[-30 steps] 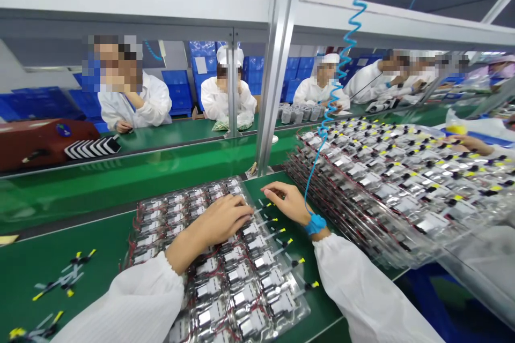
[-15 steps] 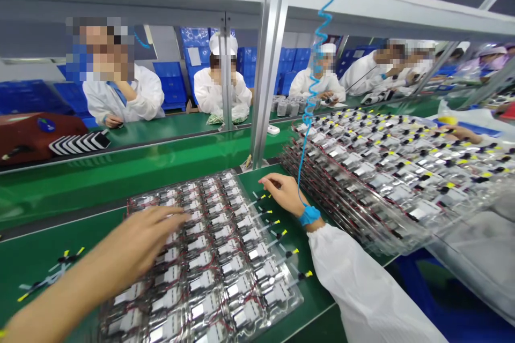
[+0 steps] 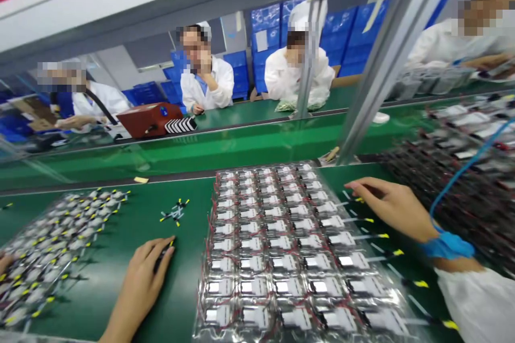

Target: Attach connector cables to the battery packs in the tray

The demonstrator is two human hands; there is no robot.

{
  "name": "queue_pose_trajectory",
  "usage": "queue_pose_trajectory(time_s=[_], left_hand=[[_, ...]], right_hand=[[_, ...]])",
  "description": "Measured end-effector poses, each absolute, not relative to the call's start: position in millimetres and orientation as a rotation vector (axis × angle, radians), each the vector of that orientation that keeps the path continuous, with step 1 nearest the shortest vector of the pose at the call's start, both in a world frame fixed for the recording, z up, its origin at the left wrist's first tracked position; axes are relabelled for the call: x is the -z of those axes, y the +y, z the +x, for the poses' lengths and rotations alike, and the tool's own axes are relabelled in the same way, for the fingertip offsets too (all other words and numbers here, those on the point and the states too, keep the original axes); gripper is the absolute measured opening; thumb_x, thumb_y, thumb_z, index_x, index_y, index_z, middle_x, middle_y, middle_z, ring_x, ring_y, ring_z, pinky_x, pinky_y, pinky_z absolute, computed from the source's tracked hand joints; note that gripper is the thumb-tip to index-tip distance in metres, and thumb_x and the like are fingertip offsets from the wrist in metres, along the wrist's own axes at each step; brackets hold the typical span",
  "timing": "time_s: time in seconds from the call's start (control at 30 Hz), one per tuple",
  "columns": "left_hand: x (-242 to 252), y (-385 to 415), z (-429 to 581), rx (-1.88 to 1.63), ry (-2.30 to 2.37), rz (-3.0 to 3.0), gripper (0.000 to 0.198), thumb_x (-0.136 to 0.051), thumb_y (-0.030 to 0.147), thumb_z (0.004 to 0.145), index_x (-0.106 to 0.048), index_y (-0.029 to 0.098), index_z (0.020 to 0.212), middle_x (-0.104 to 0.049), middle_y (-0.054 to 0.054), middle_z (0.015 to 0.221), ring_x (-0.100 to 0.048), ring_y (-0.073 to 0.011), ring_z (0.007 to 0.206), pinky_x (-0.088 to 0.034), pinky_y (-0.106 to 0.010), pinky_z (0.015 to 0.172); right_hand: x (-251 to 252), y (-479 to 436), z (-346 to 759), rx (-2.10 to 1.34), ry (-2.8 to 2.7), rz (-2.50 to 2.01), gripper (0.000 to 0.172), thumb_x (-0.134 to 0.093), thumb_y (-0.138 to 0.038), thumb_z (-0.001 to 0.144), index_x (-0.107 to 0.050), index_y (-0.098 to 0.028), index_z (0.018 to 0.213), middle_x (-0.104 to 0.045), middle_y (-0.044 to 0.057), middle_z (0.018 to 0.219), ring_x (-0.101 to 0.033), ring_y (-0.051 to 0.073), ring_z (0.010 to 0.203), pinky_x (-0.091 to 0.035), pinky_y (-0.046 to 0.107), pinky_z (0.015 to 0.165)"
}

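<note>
Left hand closed on a small yellow-tipped black piece beside a filled clear tray

A clear plastic tray lies flat on the green worktop, in the near middle, filled with rows of silver-and-white modules joined by thin red and black wires. Along its right side, slim pale strips with black and yellow ends stick out over the worktop.

The left hand rests left of the tray, apart from it, thumb and fingers closed around a small black piece with a yellow tip. Just beyond it lies a loose little pile of pale, black and yellow strips.

The right hand, in a bright blue wristband, is near the tray's far right edge, fingers bent and thumb near them; whether it pinches anything, I cannot tell.

On the left are rows of pale rounded parts with yellow tips, with part of another person's hand at the frame edge. On the right, a blurred stack of similar module trays stands behind a blue cord.
</note>
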State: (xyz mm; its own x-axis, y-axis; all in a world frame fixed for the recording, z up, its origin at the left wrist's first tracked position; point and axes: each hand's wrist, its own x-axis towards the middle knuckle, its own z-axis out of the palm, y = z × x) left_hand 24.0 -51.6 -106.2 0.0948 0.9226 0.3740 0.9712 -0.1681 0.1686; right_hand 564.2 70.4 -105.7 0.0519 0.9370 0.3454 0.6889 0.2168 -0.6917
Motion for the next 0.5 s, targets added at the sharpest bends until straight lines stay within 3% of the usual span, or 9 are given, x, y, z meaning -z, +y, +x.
queue_pose_trajectory(time_s=[0.2, 0.33, 0.43, 0.5], left_hand=[[106.6, -40.7, 31.3, 0.764, -1.884, -2.298, 0.040, -0.047, 0.059, 0.093, -0.064, 0.027, 0.111, -0.073, -0.002, 0.102, -0.068, -0.0235, 0.091, -0.053, -0.033, 0.083], [104.9, -33.8, 33.6, 0.866, -1.909, -2.286, 0.037, -0.048, 0.062, 0.089, -0.064, 0.034, 0.108, -0.073, 0.001, 0.106, -0.069, -0.0261, 0.096, -0.056, -0.035, 0.079], [104.5, -32.3, 34.3, 0.872, -2.075, -2.244, 0.039, -0.050, 0.064, 0.085, -0.058, 0.041, 0.116, -0.070, 0.005, 0.116, -0.068, -0.0286, 0.098, -0.058, -0.036, 0.068], [106.9, -32.5, 31.0, 0.826, -2.195, -2.219, 0.045, -0.049, 0.062, 0.086, -0.047, 0.049, 0.128, -0.062, 0.009, 0.129, -0.066, -0.0301, 0.104, -0.059, -0.041, 0.073]], right_hand=[[98.7, 68.2, 565.6, -0.385, -1.697, -1.593, 0.046, -0.050, -0.059, 0.084, -0.075, -0.020, 0.084, -0.073, 0.006, 0.074, -0.066, 0.023, 0.065, -0.048, 0.032, 0.060], [101.5, 70.4, 567.4, -0.367, -1.678, -1.612, 0.043, -0.050, -0.054, 0.086, -0.074, -0.019, 0.084, -0.072, 0.005, 0.072, -0.065, 0.021, 0.063, -0.046, 0.030, 0.058], [105.3, 71.6, 568.0, -0.382, -1.673, -1.596, 0.041, -0.050, -0.052, 0.087, -0.074, -0.020, 0.086, -0.073, 0.004, 0.074, -0.066, 0.021, 0.068, -0.047, 0.030, 0.061], [106.7, 71.8, 567.8, -0.395, -1.677, -1.578, 0.040, -0.050, -0.052, 0.088, -0.074, -0.020, 0.086, -0.073, 0.004, 0.075, -0.066, 0.022, 0.069, -0.046, 0.030, 0.063]])
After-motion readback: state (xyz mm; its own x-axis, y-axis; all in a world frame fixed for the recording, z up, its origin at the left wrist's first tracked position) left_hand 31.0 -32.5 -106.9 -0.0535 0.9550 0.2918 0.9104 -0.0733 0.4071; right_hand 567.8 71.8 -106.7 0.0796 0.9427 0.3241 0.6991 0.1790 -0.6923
